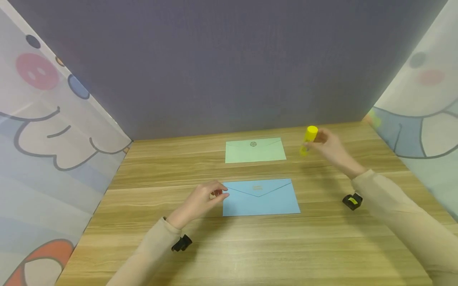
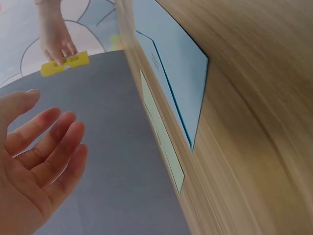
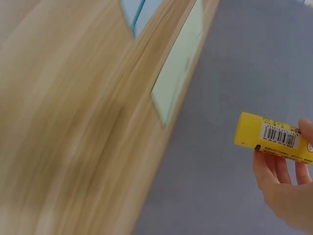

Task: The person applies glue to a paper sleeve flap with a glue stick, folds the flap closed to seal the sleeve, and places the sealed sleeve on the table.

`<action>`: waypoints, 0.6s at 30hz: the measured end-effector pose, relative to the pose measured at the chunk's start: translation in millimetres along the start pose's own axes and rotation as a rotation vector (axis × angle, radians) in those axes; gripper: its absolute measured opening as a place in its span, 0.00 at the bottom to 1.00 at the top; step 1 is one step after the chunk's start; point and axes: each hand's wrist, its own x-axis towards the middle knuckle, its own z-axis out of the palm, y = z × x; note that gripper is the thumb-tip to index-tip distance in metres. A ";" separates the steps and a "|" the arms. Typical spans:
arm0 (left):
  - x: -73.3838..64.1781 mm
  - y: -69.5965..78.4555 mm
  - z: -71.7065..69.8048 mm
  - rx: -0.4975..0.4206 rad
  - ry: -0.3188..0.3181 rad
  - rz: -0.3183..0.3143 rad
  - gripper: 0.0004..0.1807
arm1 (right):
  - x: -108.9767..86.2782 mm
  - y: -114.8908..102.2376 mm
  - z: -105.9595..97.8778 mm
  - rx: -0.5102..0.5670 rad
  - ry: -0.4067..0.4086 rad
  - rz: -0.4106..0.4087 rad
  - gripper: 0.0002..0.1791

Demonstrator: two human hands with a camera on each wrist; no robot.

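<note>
My right hand (image 1: 332, 150) holds a yellow glue stick (image 1: 310, 136) upright above the back right of the table, fingers and thumb around its side. In the right wrist view a barcode shows on the label of the glue stick (image 3: 271, 133). Over the left end of a light blue envelope (image 1: 262, 205) hovers my left hand (image 1: 200, 200), its fingers loosely bent with nothing between them. The blue envelope lies flap side up. Behind it, a smaller pale green envelope (image 1: 255, 154) with a round dark seal mark lies flat, left of the glue stick.
The wood-grain table (image 1: 250, 250) ends at a dark grey panel (image 1: 229, 71) along the back. Cartoon-printed walls (image 1: 82, 190) rise on the left and right. Small black devices are strapped at both wrists.
</note>
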 end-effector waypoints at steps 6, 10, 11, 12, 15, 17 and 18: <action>-4.8 -3.0 -2.8 -0.001 0.021 -0.019 0.08 | 12.2 16.1 -11.8 0.030 0.027 0.043 0.35; -8.2 -5.0 -3.5 0.010 0.028 -0.044 0.08 | 18.9 28.3 -18.0 0.021 0.045 0.061 0.36; -9.0 -5.7 -3.5 0.014 0.030 -0.049 0.08 | 20.1 31.3 -19.1 0.015 0.050 0.064 0.36; -9.7 -6.3 -3.5 0.018 0.032 -0.053 0.07 | 21.2 34.2 -20.2 0.006 0.054 0.066 0.36; -11.7 -7.9 -3.7 0.023 0.039 -0.060 0.07 | 23.6 41.9 -22.8 -0.014 0.068 0.068 0.35; -12.9 -8.6 -4.1 0.024 0.045 -0.062 0.06 | 24.9 46.9 -24.0 -0.017 0.071 0.076 0.35; -13.5 -8.9 -4.4 0.025 0.048 -0.064 0.06 | 25.3 49.4 -24.5 -0.018 0.072 0.084 0.35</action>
